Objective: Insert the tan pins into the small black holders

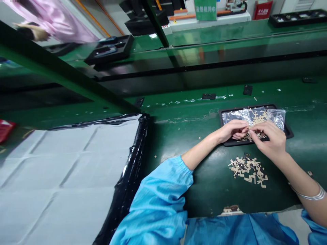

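My left hand [236, 130] and my right hand [273, 137] meet fingertip to fingertip over a shallow black tray [289, 132]. Both are closed in a pinch, and whatever is between the fingers is too small to make out. A clear plastic bag [279, 116] lies in the tray, with many small beige pieces [259, 117] on or in it. More beige strips show below my fingers, partly covered by them. Nearer to me, a loose pile of small beige and dark pieces [247, 168] is spread on the green tabletop [201, 163].
To the left stands a large box with a white sheet [76, 170] on top and black plastic [130, 163] along its edge. Small black parts [208, 96] lie farther back. A green beam [63, 75] slants across the left. Beyond it is a person in pink [66, 20].
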### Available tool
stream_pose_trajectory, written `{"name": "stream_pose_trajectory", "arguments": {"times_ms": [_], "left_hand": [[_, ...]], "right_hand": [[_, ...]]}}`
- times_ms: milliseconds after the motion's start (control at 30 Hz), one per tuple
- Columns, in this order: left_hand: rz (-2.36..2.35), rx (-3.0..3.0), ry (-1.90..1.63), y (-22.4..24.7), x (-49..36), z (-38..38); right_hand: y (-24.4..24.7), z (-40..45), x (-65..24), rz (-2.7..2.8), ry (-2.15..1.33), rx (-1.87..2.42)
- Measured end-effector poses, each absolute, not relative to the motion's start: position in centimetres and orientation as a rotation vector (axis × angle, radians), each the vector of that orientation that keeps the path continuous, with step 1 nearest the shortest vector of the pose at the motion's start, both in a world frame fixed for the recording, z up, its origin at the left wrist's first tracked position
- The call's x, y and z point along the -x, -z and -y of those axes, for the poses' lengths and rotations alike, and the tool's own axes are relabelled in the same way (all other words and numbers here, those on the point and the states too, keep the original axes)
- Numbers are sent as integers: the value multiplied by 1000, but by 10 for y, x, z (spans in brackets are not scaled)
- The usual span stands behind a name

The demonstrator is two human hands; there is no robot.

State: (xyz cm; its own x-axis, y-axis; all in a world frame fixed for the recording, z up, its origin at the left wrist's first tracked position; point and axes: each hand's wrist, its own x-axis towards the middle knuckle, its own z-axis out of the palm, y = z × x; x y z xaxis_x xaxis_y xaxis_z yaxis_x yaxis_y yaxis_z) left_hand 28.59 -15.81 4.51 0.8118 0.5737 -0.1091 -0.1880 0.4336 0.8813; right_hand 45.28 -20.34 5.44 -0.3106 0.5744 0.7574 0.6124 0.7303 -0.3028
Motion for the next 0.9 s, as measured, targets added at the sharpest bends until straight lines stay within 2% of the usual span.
{"name": "stream_pose_trajectory", "arguments": {"times_ms": [267, 467, 633, 900], "left_hand": [[-350, -1008, -519, -42, -284, 154], [-295, -976, -528, -38, -284, 151], [-329, -993, -532, -35, -286, 152], [-295, -1013, -494, -27, -288, 149]], "right_hand": [[-54, 201, -459, 1850, 34, 1069], [-47, 205, -454, 1517, -547, 1338], [-35, 201, -451, 1295, -966, 1312], [-25, 192, -461, 1035, -1201, 1260]]}}
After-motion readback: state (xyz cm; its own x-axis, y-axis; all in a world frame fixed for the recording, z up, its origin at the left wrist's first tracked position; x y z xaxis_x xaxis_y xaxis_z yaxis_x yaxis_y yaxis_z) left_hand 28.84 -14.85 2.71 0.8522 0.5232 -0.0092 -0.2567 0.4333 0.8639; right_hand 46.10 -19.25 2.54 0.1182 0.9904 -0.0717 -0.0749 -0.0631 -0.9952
